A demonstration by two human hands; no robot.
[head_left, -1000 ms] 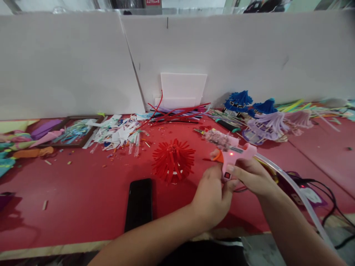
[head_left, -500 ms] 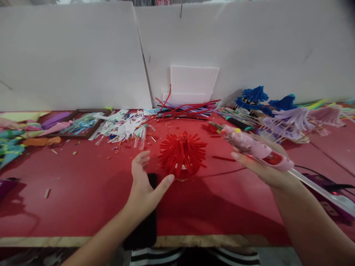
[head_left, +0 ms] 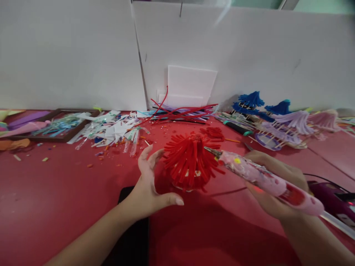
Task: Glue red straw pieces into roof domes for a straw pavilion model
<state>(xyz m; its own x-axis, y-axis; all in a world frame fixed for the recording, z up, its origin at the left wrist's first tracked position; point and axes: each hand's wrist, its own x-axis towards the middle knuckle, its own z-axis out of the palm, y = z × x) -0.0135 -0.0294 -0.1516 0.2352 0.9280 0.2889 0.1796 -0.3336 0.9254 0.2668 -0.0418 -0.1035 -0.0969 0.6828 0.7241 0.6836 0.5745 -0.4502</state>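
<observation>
My left hand point(head_left: 146, 188) is open, thumb spread, just left of the red cone point(head_left: 194, 159); I can't tell if it touches. My right hand point(head_left: 273, 205) grips the glue gun point(head_left: 257, 175) right of the cone, nozzle point(head_left: 213, 151) at its upper right side. Well left of the cone, a frame point(head_left: 55, 140) holds blue strips point(head_left: 59, 127). Half a second ago, the nozzle was farther from the cone.
</observation>
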